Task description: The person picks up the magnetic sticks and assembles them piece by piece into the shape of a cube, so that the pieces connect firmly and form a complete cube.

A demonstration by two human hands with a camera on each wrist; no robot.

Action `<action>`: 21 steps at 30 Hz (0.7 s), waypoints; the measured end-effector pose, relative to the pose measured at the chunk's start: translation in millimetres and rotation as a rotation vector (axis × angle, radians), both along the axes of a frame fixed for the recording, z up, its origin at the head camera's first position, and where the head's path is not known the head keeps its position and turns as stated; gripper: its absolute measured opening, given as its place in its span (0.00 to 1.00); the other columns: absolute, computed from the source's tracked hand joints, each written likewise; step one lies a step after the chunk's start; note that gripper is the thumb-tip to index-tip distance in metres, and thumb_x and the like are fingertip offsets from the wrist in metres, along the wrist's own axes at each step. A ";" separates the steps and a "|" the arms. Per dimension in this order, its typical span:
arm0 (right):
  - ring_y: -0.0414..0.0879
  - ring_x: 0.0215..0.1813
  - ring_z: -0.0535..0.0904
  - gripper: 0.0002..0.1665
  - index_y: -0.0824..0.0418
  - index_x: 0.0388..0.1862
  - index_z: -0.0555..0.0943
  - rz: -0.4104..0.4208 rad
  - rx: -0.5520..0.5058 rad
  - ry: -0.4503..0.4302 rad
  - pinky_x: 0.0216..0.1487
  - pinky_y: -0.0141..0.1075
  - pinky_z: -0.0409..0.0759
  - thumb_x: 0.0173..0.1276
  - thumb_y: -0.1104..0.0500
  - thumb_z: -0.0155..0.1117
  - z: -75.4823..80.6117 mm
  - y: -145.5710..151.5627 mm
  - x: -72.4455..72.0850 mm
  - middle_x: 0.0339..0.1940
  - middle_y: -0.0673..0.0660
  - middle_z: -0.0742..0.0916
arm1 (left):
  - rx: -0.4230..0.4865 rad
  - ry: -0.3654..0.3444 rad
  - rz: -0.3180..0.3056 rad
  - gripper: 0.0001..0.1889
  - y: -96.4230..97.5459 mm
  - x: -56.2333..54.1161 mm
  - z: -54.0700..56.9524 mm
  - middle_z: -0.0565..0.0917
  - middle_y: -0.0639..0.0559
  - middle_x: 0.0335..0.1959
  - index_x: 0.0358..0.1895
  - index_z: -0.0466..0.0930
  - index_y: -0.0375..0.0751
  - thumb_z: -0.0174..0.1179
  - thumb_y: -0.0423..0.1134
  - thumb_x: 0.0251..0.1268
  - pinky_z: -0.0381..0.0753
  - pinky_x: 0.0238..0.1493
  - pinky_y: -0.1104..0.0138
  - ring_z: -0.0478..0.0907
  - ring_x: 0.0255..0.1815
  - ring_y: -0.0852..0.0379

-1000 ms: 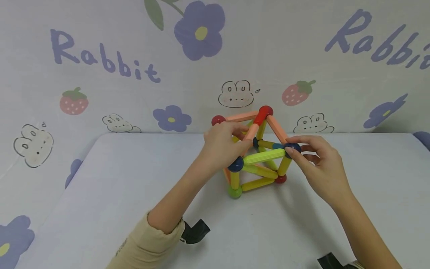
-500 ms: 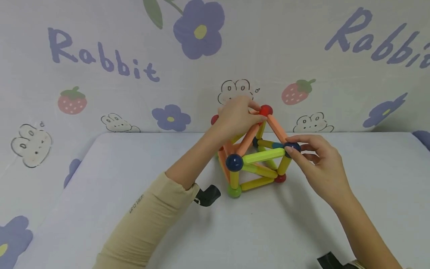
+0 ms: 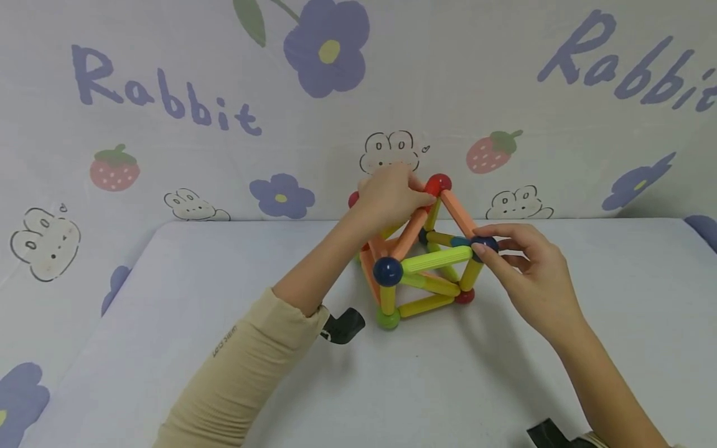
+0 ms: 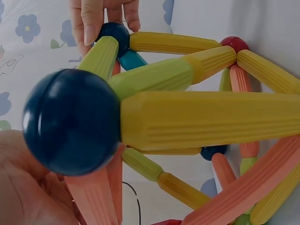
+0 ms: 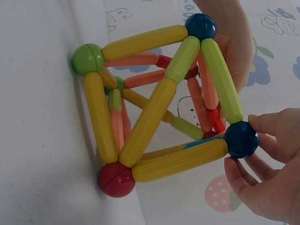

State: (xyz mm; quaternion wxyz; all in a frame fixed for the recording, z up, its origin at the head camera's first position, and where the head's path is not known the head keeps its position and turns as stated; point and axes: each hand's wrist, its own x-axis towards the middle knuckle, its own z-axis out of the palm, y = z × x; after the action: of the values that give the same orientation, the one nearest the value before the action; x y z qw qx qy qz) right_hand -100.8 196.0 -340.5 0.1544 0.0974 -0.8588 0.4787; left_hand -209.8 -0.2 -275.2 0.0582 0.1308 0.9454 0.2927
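Observation:
A frame of magnetic building rods and balls stands on the white table (image 3: 448,379). My left hand (image 3: 392,196) reaches over its left side and pinches the red upper end of an orange rod (image 3: 411,235), just below the red top ball (image 3: 439,185). That rod slopes down to a dark blue ball (image 3: 388,271) at the front left. Thumb and fingers of my right hand (image 3: 529,274) hold another dark blue ball (image 5: 242,139) at the right corner, where a light green rod (image 5: 222,80) and a yellow rod (image 5: 183,161) join it. The left fingertips are partly hidden in the head view.
Low corners of the frame are a green ball (image 3: 388,318) and a red ball (image 3: 464,296), both at the tabletop. Behind the table's back edge hangs a printed cloth (image 3: 224,155) with rabbits, flowers and strawberries. A black strap end (image 3: 343,325) juts from the left cuff.
My left hand has moved up and away along the orange rod, from near the front-left blue ball to the red top ball. My right hand stays on its blue ball.

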 end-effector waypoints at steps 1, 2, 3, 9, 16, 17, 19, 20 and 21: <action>0.37 0.54 0.77 0.16 0.66 0.61 0.84 0.000 0.000 0.002 0.52 0.14 0.75 0.78 0.64 0.66 0.0 0.1 0.0 0.59 0.58 0.83 | 0.000 -0.003 0.004 0.12 -0.1 -0.3 0.5 0.87 0.53 0.36 0.46 0.92 0.43 0.65 0.47 0.76 0.68 0.51 0.59 0.79 0.41 0.57; 0.37 0.53 0.77 0.16 0.66 0.61 0.84 0.000 0.000 0.003 0.52 0.14 0.75 0.77 0.64 0.66 0.0 0.2 0.0 0.59 0.58 0.83 | -0.005 -0.005 0.005 0.12 0.0 -0.5 1.1 0.86 0.54 0.32 0.43 0.92 0.42 0.65 0.46 0.77 0.68 0.51 0.59 0.79 0.39 0.57; 0.37 0.53 0.77 0.16 0.66 0.61 0.84 -0.001 0.001 0.003 0.52 0.14 0.75 0.77 0.64 0.66 -0.1 0.2 0.0 0.59 0.58 0.83 | -0.011 -0.006 0.003 0.12 0.0 -0.8 1.6 0.85 0.54 0.28 0.40 0.92 0.42 0.65 0.46 0.77 0.67 0.50 0.59 0.78 0.36 0.58; 0.35 0.53 0.77 0.16 0.67 0.60 0.84 -0.003 -0.001 0.001 0.52 0.14 0.76 0.77 0.65 0.66 -0.3 0.3 0.3 0.58 0.58 0.83 | -0.024 -0.015 0.018 0.18 0.7 -2.1 2.8 0.76 0.56 0.19 0.25 0.83 0.43 0.65 0.46 0.76 0.65 0.46 0.59 0.75 0.29 0.58; 0.35 0.53 0.77 0.16 0.67 0.61 0.84 -0.003 -0.003 -0.005 0.52 0.14 0.76 0.77 0.64 0.66 -0.1 0.2 0.1 0.59 0.59 0.83 | -0.100 -0.043 -0.008 0.25 0.7 -5.3 7.0 0.68 0.56 0.16 0.17 0.69 0.46 0.62 0.49 0.76 0.64 0.42 0.61 0.69 0.24 0.58; 0.35 0.53 0.77 0.16 0.67 0.61 0.84 -0.001 -0.004 -0.004 0.52 0.14 0.76 0.77 0.64 0.66 -0.1 0.2 0.1 0.59 0.59 0.83 | -0.105 -0.052 -0.016 0.25 0.3 -5.6 7.9 0.68 0.56 0.16 0.17 0.69 0.46 0.61 0.49 0.77 0.64 0.42 0.62 0.68 0.24 0.59; 0.36 0.53 0.77 0.16 0.67 0.60 0.84 0.005 -0.008 0.000 0.52 0.14 0.76 0.77 0.65 0.67 -0.1 -0.3 -0.2 0.58 0.59 0.83 | -0.118 -0.067 -0.032 0.25 -0.7 -6.0 10.0 0.67 0.56 0.17 0.17 0.69 0.46 0.60 0.49 0.78 0.64 0.40 0.63 0.68 0.23 0.58; 0.35 0.53 0.77 0.16 0.67 0.60 0.84 0.009 -0.009 0.002 0.51 0.14 0.76 0.77 0.65 0.67 -0.1 -0.5 -0.3 0.58 0.58 0.83 | -0.125 -0.074 -0.041 0.25 -1.1 -6.2 11.0 0.67 0.56 0.17 0.18 0.69 0.45 0.60 0.49 0.78 0.64 0.40 0.63 0.67 0.23 0.58; 0.35 0.52 0.77 0.16 0.67 0.60 0.84 0.014 -0.011 0.005 0.51 0.14 0.77 0.77 0.65 0.67 -0.1 -0.9 -0.6 0.58 0.58 0.83 | -0.132 -0.081 -0.049 0.25 -1.2 -6.5 11.9 0.68 0.55 0.18 0.18 0.69 0.45 0.61 0.49 0.77 0.64 0.39 0.64 0.67 0.23 0.58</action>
State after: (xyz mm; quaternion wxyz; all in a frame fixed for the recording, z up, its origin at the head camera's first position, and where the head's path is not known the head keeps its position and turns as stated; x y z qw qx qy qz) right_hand -101.4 195.2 -340.7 0.1538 0.1040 -0.8550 0.4843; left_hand -216.3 -1.4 -263.3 0.1121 0.1379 0.9560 0.2333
